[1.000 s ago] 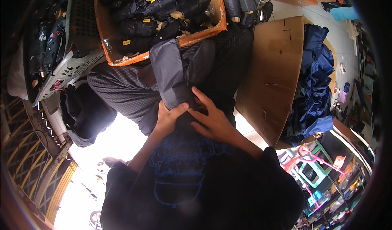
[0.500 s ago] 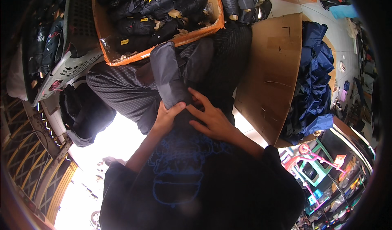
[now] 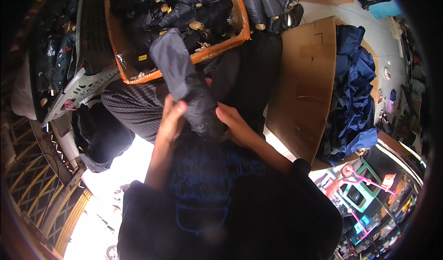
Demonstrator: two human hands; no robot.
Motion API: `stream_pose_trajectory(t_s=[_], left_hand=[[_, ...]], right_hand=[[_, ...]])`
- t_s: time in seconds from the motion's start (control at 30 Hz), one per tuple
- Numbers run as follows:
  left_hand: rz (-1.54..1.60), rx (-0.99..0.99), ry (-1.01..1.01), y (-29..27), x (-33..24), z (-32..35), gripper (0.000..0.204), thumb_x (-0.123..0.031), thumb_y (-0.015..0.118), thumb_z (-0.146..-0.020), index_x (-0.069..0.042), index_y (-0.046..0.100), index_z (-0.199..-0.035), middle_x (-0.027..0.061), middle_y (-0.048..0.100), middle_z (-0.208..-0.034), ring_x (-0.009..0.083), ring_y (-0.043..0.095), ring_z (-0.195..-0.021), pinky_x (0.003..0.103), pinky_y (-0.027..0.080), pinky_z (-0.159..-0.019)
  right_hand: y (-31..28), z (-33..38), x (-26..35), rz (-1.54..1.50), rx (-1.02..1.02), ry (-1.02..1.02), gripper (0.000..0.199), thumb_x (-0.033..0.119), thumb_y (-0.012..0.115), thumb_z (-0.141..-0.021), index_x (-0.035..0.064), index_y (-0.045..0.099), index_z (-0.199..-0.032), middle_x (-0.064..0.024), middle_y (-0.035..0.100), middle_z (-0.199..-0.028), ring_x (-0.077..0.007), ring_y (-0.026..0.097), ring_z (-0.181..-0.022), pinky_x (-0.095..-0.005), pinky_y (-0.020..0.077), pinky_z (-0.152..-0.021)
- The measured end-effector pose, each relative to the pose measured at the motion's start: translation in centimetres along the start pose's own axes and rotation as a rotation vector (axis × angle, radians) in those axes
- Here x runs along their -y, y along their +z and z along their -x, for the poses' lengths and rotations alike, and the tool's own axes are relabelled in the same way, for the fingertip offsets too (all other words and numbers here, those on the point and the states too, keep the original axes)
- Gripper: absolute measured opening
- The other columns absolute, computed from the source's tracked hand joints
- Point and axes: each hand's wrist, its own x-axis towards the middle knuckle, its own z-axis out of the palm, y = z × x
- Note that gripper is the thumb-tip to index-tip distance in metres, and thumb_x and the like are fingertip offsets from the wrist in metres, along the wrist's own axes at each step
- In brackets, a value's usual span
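Note:
A long, soft bundle of dark grey, slightly shiny cloth (image 3: 177, 70) lies slantwise above my lap, its far end near the orange-edged carton. My left hand (image 3: 171, 117) is closed on its left side, thumb on top. On the other side, my right hand (image 3: 234, 121) grips the near part of the bundle, thumb showing and most fingers underneath, out of sight. The near end looks wider and creased. Whether anything is inside the cloth, I cannot tell.
Ahead, an open carton (image 3: 220, 48) holds several dark bundles with beige tips. A grey plastic basket (image 3: 87, 82) stands at the left. To the right, a brown cardboard box (image 3: 302, 84) holds dark blue cloth (image 3: 353, 93). A black cloth heap (image 3: 99, 137) lies left of my knee.
The bundle's far end has swung left and its near part has come toward me. My left hand has shifted left and my right hand has moved to the bundle's right side.

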Motion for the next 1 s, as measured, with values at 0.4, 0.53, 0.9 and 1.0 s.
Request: stream_pose_trajectory(t_s=[0.4,0.53,0.9,1.0], left_hand=[[0.060,-0.096,0.044,2.9,-1.6,-1.8,0.057,-0.024,0.072,-0.077,0.005,0.046,-0.119,0.0191,0.061,-0.099,0.0291,0.064,-0.089,0.039,0.055,-0.077],[0.042,-0.041,0.058,2.7,-0.4,-1.1,0.053,-0.021,0.072,-0.079,0.006,0.048,-0.117,0.0177,0.062,-0.099,0.0279,0.064,-0.092,0.039,0.054,-0.081],[0.040,-0.042,-0.016,1.8,-0.3,-0.1,0.054,-0.024,0.071,-0.080,0.005,0.048,-0.119,0.0201,0.064,-0.106,0.0326,0.060,-0.109,0.043,0.047,-0.095],[0.009,-0.070,0.037,2.1,-1.1,-0.9,0.054,-0.026,0.071,-0.080,0.005,0.049,-0.118,0.0204,0.064,-0.105,0.0330,0.060,-0.108,0.043,0.049,-0.093]], right_hand=[[2.5,-1.0,2.2,0.016,-0.060,-0.015,0.030,0.023,0.057,-0.096,-0.0015,0.052,-0.112,-0.0082,0.063,-0.079,-0.0145,0.062,-0.060,-0.0269,0.0506,-0.053],[2.6,-1.0,2.2,0.093,-0.103,-0.063,0.029,0.021,0.058,-0.094,-0.0024,0.052,-0.110,-0.0082,0.062,-0.077,-0.0146,0.061,-0.058,-0.0255,0.0491,-0.051],[3.9,-1.6,2.7,0.070,-0.145,-0.135,0.042,0.023,0.063,-0.092,-0.0026,0.044,-0.120,-0.0092,0.062,-0.079,-0.0151,0.061,-0.055,-0.0260,0.0469,-0.046],[4.1,-1.5,4.3,0.006,-0.072,-0.110,0.044,0.024,0.062,-0.092,-0.0021,0.042,-0.121,-0.0097,0.063,-0.080,-0.0144,0.061,-0.056,-0.0251,0.0453,-0.043]])
